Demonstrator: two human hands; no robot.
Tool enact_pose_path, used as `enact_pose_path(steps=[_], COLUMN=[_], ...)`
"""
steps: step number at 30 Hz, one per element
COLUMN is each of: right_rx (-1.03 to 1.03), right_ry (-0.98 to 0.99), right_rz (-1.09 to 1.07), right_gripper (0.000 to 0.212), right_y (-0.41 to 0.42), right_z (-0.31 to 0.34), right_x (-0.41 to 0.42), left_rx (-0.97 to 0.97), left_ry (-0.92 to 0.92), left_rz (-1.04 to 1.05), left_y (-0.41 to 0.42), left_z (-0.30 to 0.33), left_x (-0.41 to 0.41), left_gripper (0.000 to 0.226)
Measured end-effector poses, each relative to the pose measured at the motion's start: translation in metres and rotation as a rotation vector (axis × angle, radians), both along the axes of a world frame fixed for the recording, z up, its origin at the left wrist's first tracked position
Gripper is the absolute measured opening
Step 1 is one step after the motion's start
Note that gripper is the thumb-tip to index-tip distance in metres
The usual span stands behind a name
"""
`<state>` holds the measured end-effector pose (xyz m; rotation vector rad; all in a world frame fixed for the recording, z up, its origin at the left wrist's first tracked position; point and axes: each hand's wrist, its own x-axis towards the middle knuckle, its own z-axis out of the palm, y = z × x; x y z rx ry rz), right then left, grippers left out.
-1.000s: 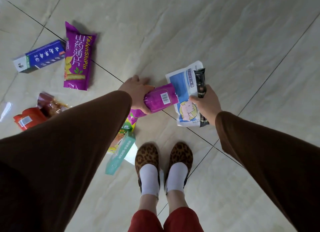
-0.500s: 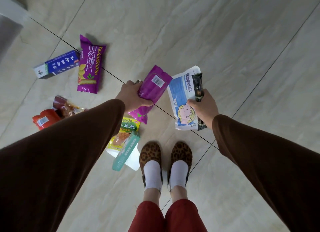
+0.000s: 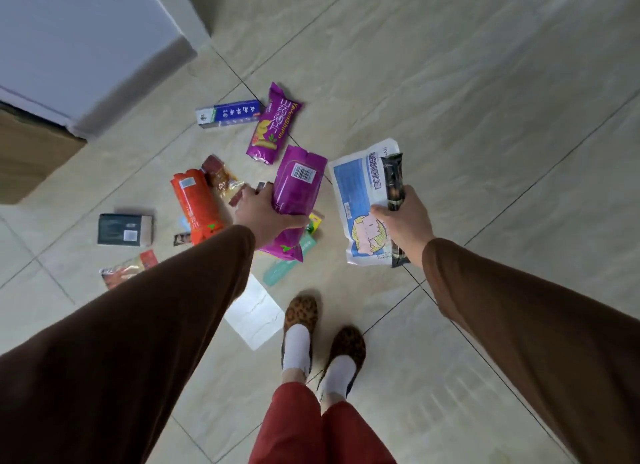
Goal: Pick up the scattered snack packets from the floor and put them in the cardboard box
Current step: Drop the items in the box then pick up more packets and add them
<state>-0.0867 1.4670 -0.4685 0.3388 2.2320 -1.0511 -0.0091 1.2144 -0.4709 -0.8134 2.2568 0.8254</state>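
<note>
From the head camera, the left hand point(image 3: 261, 209) grips a glossy purple snack packet point(image 3: 297, 200), barcode side up, held above the floor. The right hand point(image 3: 403, 218) clutches a white-and-blue cartoon-printed packet point(image 3: 360, 200) together with a slim dark wrapper point(image 3: 394, 183). On the tiled floor point(image 3: 450, 83) lie another purple packet point(image 3: 273, 124) with yellow lettering, a blue-and-white box point(image 3: 228, 113) touching it, an orange-red packet point(image 3: 195, 204), a dark box point(image 3: 124, 230) and a teal packet point(image 3: 289, 264). The brown cardboard box point(image 3: 31, 155) stands at the left edge, well apart from the held packets.
</note>
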Motion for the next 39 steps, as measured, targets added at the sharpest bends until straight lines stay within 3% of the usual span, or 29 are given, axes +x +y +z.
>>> enact_pose_path(steps=[8, 24, 39], right_rx=[-0.019, -0.08, -0.092], right_ry=[0.058, 0.065, 0.06], right_rz=[0.106, 0.208, 0.251], right_gripper=[0.03, 0.037, 0.028], right_y=[-0.095, -0.386, -0.607], right_z=[0.074, 0.142, 0.151], right_x=[0.066, 0.311, 0.349], left_rx=[-0.012, -0.014, -0.09], left_ry=[0.032, 0.083, 0.096], left_rz=[0.162, 0.265, 0.271], left_y=[-0.066, -0.34, -0.56], left_z=[0.071, 0.154, 0.172], left_x=[0.112, 0.402, 0.44], left_gripper=[0.094, 0.095, 0.092])
